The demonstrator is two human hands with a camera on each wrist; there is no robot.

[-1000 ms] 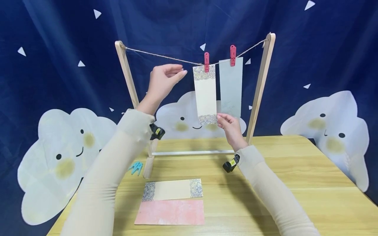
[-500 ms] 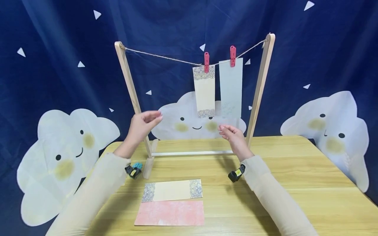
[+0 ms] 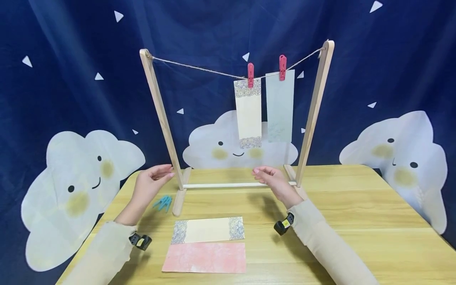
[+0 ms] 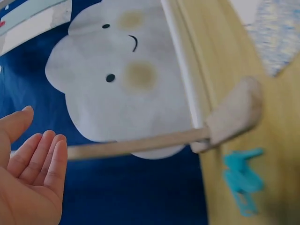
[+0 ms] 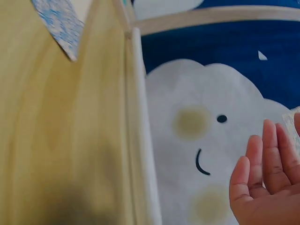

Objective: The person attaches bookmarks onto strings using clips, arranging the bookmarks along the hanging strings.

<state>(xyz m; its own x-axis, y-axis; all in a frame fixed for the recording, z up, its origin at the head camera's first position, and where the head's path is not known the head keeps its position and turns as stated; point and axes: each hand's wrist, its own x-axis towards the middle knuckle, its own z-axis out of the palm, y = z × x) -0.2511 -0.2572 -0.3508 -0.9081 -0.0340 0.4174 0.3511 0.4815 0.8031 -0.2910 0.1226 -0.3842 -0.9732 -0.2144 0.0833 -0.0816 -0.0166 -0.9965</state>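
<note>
My left hand [image 3: 151, 184] hovers beside the rack's left post, above the blue clothespins [image 3: 163, 203], with relaxed fingers and nothing in them. In the left wrist view its thumb stands apart from the fingers. My right hand [image 3: 276, 182] is in the air in front of the rack's crossbar, also holding nothing. From the twine [image 3: 199, 68] hang a cream card with lace-patterned ends [image 3: 248, 114] and a pale blue-grey card [image 3: 280, 107], each under a red clothespin [image 3: 251, 75]. On the table lie another lace-ended cream card [image 3: 208, 230] and a pink card [image 3: 204, 257], edges touching or overlapping.
A wooden rack with a left post [image 3: 160, 118], a right post [image 3: 315, 114] and a white crossbar [image 3: 235, 185] stands on the table [image 3: 356, 221]. Behind it hangs a dark blue curtain [image 3: 199, 31] printed with white clouds.
My right hand has left the hanging cream card's lower end and come down. My left hand has dropped from near the twine, down and left toward the clothespins.
</note>
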